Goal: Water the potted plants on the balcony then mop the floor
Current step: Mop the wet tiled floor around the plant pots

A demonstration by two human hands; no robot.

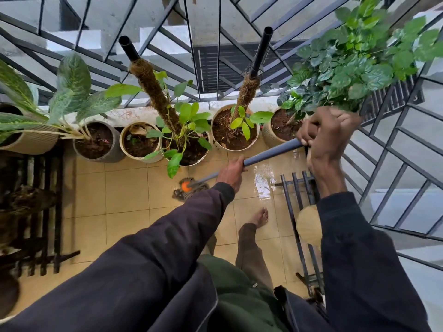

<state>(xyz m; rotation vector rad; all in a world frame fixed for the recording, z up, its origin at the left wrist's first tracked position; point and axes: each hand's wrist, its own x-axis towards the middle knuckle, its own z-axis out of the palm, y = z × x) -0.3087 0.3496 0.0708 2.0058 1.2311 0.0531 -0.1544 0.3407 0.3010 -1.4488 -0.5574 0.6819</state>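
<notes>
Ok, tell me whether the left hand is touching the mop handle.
Touching. The head view shows the left hand wrapped around the grey mop handle, fingers curled over it, no gap visible.

My sleeves dark, ribbed cuffs. Green shirt under open jacket. Brown trousers. Foot bare.
</notes>
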